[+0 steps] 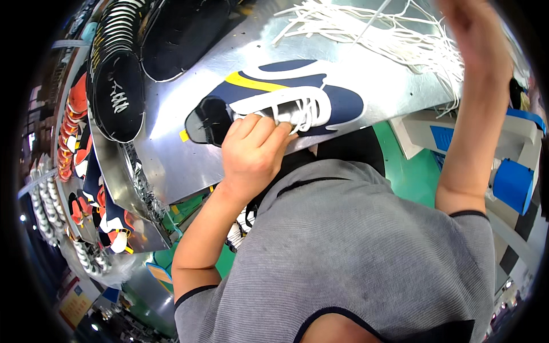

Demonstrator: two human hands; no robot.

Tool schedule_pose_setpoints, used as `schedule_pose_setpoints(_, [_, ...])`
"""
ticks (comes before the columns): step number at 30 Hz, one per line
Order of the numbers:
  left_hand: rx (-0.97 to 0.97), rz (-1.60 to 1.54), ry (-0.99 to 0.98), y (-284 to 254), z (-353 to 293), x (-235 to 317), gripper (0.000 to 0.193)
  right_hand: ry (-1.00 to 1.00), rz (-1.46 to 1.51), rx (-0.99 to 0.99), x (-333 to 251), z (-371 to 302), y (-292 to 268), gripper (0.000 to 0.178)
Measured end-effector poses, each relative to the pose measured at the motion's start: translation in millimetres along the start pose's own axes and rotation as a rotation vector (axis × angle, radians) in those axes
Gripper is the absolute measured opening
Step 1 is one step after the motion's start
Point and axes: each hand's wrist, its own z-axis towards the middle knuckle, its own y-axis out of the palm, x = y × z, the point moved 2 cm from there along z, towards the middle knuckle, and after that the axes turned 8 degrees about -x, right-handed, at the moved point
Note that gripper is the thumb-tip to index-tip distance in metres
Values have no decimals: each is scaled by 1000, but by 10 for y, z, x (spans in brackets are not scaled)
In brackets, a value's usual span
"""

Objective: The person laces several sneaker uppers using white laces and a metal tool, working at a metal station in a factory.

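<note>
A navy shoe upper (346, 107) with white trim, a yellow stripe and a dark heel lining lies on its side on the metal table. White lace is threaded in loose loops through its eyelets near the toe end. My left hand (254, 150) is closed on the near edge of its opening, knuckles up, with the fingertips hidden inside. My right hand (472, 31) is raised at the upper right, away from the shoe upper. It is smeared by motion and partly cut off by the picture's edge, so its fingers cannot be read.
A tangled heap of white laces (394, 43) spreads over the far right of the metal table (171, 166). Nested black shoe uppers (117, 94) stand at the far left. Red and orange shoe parts (74, 114) hang beyond them. A grey machine with a blue panel (514, 184) stands at right.
</note>
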Motion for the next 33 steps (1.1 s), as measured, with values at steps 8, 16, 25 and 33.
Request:
schedule_pose_setpoints(8, [-165,-747,-755,-105,46,-81,62,688,3,-470,1041,-1059,683,20])
schedule_pose_setpoints(16, [3,-405,-764,194,55,-154,50,600,-82,-429,1295,-1185,894,16])
schedule_pose_setpoints(25, [72,-190,-708,175,83,-88,39,445,-347,-439,993,-1352,710,19])
schedule_pose_setpoints(33, [69,-148,-638,172,74,-83,38,363,-567,-653,931,-1223,690,13])
